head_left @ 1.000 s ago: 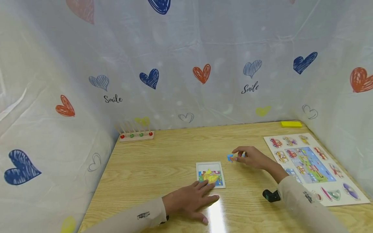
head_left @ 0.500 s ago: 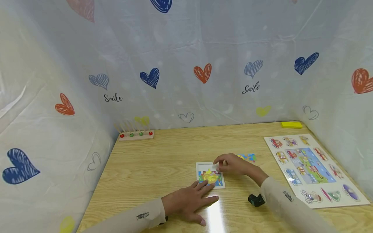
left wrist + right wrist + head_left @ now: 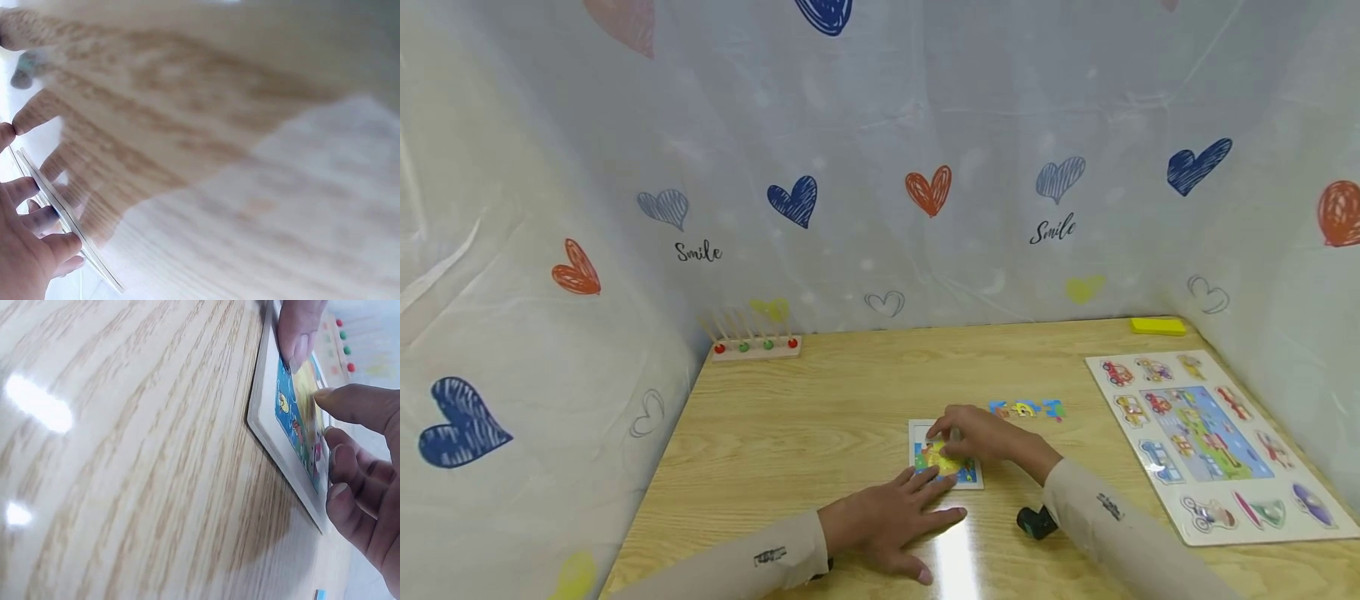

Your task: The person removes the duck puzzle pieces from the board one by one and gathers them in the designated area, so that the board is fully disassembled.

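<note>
A small jigsaw puzzle tray [image 3: 275, 447] with a white border lies flat on the table; its lower part holds pieces forming a yellow duck picture [image 3: 934, 457]. My left hand [image 3: 891, 521] lies spread out, fingertips on the tray's near edge. Over the upper right of the tray is my right hand [image 3: 973, 437], fingers bent and thumb apart from them. In the right wrist view one right fingertip [image 3: 325, 397] touches the yellow picture, and no piece shows between the fingers. Just behind the hand, several loose jigsaw pieces [image 3: 1025, 408] lie in a row.
A large white puzzle board [image 3: 1213, 450] with vehicle pieces lies at the right. At the back left stands a wooden peg rack [image 3: 756, 348] with red and green beads. A yellow block [image 3: 1158, 326] is at the back right corner. Heart-printed curtains [image 3: 880, 250] enclose the table.
My right hand has moved from the loose pieces leftward and nearer, onto the puzzle tray. The row of loose pieces is uncovered. My left hand has stayed at the tray's near edge.
</note>
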Demonstrator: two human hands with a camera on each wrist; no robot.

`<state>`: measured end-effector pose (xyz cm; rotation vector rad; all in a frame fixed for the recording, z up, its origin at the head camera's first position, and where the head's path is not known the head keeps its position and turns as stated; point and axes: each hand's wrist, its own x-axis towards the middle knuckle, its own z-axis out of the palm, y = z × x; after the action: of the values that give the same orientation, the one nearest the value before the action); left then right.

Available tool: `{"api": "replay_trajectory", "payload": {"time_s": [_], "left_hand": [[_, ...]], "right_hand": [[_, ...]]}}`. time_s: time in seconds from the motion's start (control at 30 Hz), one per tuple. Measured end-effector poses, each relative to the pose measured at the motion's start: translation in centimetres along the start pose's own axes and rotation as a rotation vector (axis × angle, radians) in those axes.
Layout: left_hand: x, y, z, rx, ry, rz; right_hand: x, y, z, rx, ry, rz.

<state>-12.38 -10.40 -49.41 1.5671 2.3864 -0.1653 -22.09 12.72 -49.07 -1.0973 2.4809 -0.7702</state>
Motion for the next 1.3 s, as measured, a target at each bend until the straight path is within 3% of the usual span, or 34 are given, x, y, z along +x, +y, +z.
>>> {"api": "replay_trajectory", "payload": {"time_s": [0.2, 0.47, 0.83, 1.3], "left_hand": [[-0.1, 0.0, 0.1, 0.031, 0.006, -0.010], [0.3, -0.1, 0.3, 0.007, 0.006, 0.017], [0.4, -0.3, 0.3, 0.042, 0.005, 0.009], [0.1, -0.1, 0.0, -0.022, -0.015, -0.005]], "right_hand": [[0.5, -0.5, 0.3, -0.049, -0.022, 0.028], [0.5, -0.8, 0.5, -0.068, -0.023, 0.081], [0.8, -1.5, 0.2, -0.033, -0.012, 0.079], [1.2, -1.3, 0.7, -0.023, -0.024, 0.058]]}}
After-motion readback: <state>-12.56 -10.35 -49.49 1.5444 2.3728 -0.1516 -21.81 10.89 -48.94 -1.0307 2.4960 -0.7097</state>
